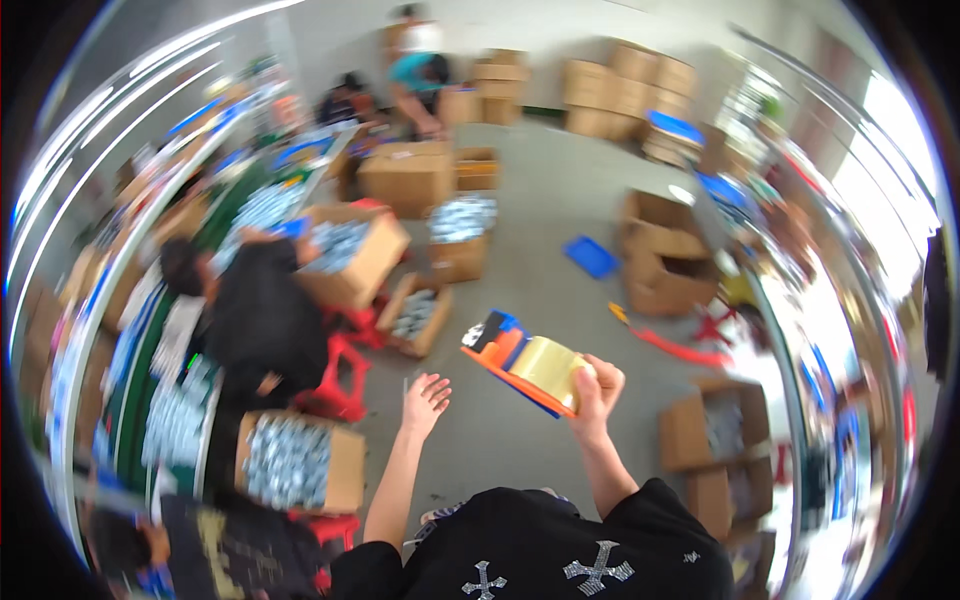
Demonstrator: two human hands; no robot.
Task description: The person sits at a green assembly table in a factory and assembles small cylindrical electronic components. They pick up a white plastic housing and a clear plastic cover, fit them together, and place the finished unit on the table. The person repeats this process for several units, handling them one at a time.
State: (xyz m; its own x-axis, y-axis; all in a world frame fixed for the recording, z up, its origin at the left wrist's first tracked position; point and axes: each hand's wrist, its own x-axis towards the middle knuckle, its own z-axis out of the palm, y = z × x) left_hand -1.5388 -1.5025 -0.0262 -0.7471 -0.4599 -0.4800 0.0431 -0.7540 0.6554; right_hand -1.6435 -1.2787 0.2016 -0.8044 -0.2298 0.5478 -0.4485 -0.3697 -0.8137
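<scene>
My right hand [597, 392] is closed around the end of a tape dispenser [520, 365], an orange and blue tool with a dark head. A wide roll of yellowish packing tape [547, 370] sits in it. The dispenser is held up in front of me, tilted with its head toward the left. Lower and to the left, my left hand [427, 402] is raised with its fingers apart and nothing in it. Nearest that hand are an open carton [408, 310] of small pale packets and a red stool [345, 380].
At left, a person in black [268, 310] bends by a carton [385, 262] near a long bench. A filled carton [345, 470] stands lower left. Open cartons [665, 255] and a blue tray [591, 257] lie to the right. Stacked boxes [620, 95] line the far wall.
</scene>
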